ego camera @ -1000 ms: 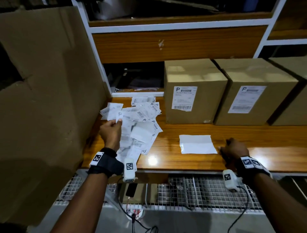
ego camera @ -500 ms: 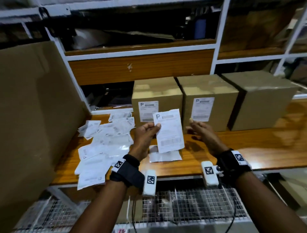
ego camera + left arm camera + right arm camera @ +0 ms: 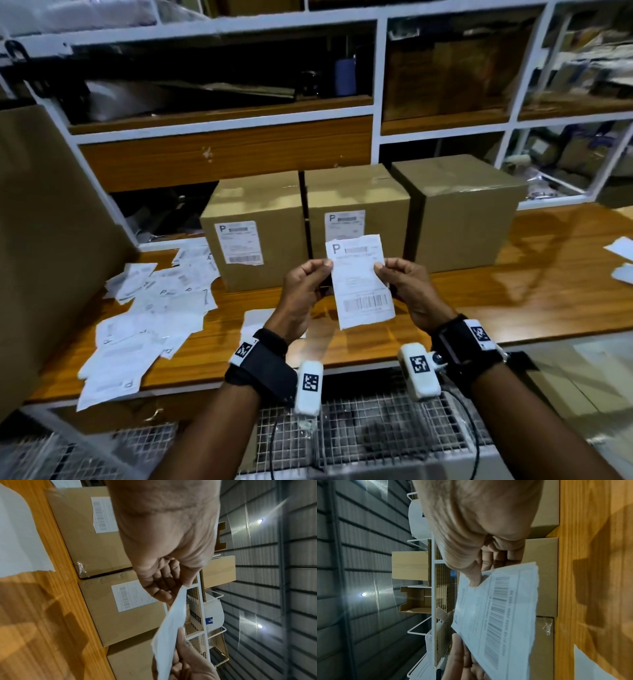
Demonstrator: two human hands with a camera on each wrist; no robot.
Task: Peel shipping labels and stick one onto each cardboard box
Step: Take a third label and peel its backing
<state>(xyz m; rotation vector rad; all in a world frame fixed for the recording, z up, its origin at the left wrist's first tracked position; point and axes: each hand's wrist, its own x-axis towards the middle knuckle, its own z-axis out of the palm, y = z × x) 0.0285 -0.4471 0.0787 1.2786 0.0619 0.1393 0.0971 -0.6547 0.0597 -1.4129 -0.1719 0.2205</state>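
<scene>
I hold one white shipping label (image 3: pixel 359 284) upright in the air, printed side towards me, barcode at the bottom. My left hand (image 3: pixel 308 284) pinches its left edge and my right hand (image 3: pixel 404 281) pinches its right edge. In the right wrist view my thumb presses on the label (image 3: pixel 498 615); in the left wrist view only the label's blank back (image 3: pixel 169 628) shows. Three cardboard boxes stand in a row behind it: the left box (image 3: pixel 253 219) and middle box (image 3: pixel 356 195) each carry a label, the right box (image 3: pixel 459 212) shows none.
A heap of loose labels (image 3: pixel 147 308) covers the left of the wooden bench (image 3: pixel 513 291). One white sheet (image 3: pixel 255 318) lies flat below my left hand, more sheets (image 3: pixel 621 260) at the far right. A big cardboard panel (image 3: pixel 51 240) stands left. Shelves rise behind.
My left hand picked a label off the heap and carried it to the middle. My right hand came up from the bench edge and took its right edge.
</scene>
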